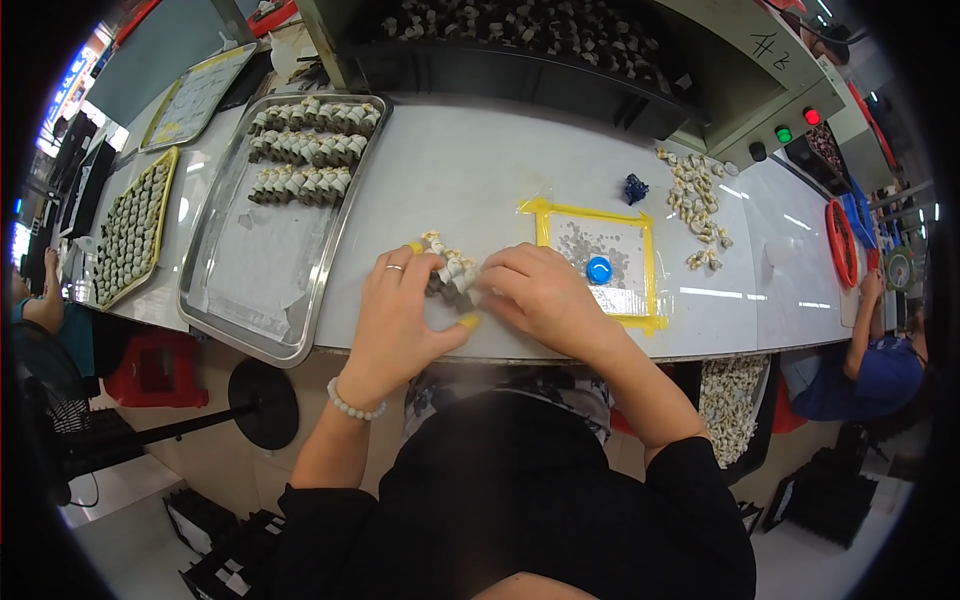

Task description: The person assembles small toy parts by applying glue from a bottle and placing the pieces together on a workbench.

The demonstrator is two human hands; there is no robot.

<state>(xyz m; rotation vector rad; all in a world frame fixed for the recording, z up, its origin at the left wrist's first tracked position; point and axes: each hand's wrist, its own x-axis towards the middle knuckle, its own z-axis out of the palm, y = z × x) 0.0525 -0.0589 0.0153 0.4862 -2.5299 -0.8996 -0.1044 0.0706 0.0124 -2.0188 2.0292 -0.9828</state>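
Note:
Both hands close around a short row of small grey-and-cream wound parts [449, 272] on the white table [470, 170]. My left hand [400, 310], with a ring, a bead bracelet and yellow finger covers, presses the row from the left. From the right, my right hand [535, 290] grips the same row. A metal tray [232, 300] at the left holds three rows of the same parts [305, 148] on white paper. Loose parts [695, 200] lie scattered at the right.
A square outlined in yellow tape [645, 260] with a blue button [598, 269] lies beside my right hand. A yellow tray of parts [130, 230] sits far left. A machine hopper [520, 30] with green and red buttons stands behind. Another person [870, 360] sits at right.

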